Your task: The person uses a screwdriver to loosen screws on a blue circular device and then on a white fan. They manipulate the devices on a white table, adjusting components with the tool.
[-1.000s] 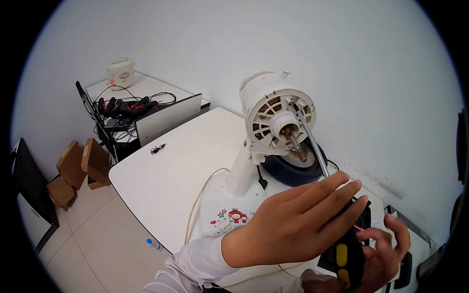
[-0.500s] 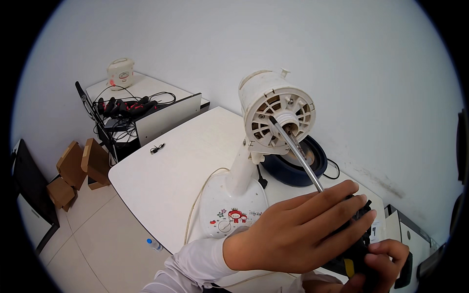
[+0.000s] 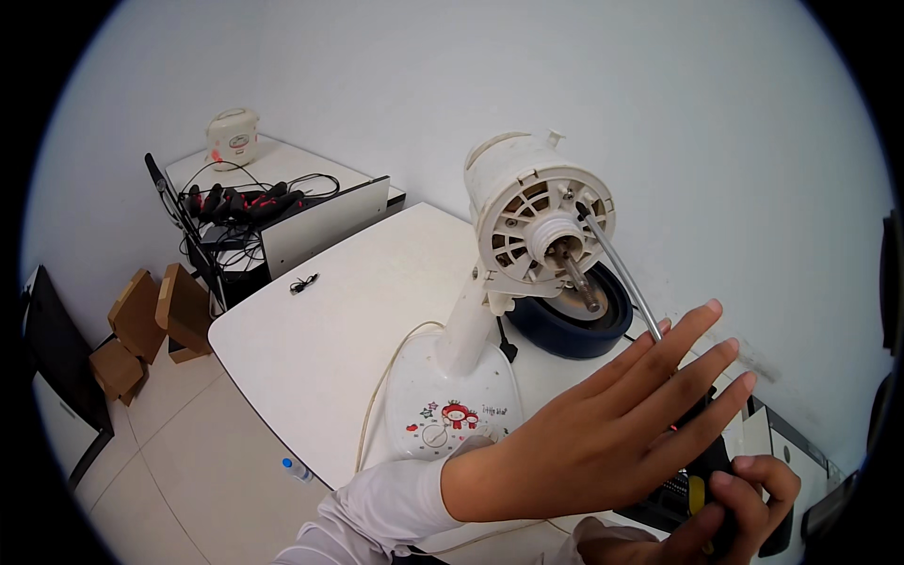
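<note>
My right hand (image 3: 749,494) is wrapped round the black and yellow handle of a long screwdriver (image 3: 621,264), lower right. The screwdriver's dark tip reaches the slotted front of a white fan motor housing (image 3: 485,221), right of the threaded collar, just below a screw. A metal shaft (image 3: 578,281) sticks out of the collar. My left hand (image 3: 603,424) is open beside the screwdriver shank, its fingers stretched out and apart; its thumb is hidden. The housing sits tilted on a white stand with a round-edged base (image 3: 452,395) bearing red cartoon figures.
A dark blue round object (image 3: 565,330) lies behind the stand on the white table (image 3: 311,348). A small black cable (image 3: 303,284) lies on the table's left. Beyond stand a rice cooker (image 3: 232,137) and tangled black cables. Cardboard boxes (image 3: 141,311) and a bottle (image 3: 297,469) are on the floor.
The screwdriver tip has moved from the left of the collar to its right, uncovering the metal shaft. Both hands shifted slightly right, and my left fingers spread and lifted.
</note>
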`<state>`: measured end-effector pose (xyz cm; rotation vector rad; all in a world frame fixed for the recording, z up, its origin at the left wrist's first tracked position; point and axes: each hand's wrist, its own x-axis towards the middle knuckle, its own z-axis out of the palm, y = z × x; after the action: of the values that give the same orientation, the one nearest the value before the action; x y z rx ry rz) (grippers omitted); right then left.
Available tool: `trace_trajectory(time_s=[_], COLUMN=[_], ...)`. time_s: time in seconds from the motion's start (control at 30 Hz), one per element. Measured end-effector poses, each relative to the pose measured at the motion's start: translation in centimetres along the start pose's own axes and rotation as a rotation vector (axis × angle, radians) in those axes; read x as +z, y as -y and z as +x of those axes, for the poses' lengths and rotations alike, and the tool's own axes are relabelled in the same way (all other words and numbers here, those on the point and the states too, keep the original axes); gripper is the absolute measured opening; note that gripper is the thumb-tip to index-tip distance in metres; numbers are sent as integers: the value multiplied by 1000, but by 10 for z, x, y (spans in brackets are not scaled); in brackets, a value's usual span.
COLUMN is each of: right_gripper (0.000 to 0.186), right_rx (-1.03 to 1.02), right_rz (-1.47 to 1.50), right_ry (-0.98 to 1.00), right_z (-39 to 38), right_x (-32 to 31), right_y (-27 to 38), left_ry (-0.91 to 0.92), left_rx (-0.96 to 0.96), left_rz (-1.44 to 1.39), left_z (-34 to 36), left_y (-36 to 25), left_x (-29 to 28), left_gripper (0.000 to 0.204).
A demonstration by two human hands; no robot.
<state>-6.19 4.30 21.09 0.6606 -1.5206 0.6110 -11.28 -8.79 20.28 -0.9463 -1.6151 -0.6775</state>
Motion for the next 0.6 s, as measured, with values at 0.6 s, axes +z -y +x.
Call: trace_trajectory(time_s=[0.6], right_gripper=[19], right_rx=[7], right_rz=[16], right_ry=[-31], right_z=[-1], right_x=[13], right_y=[-5], left_ry=[-25], left_rx=[4], left_rz=[-6], left_z=[1], left_y=[10], left_x=[3], left_gripper=[36])
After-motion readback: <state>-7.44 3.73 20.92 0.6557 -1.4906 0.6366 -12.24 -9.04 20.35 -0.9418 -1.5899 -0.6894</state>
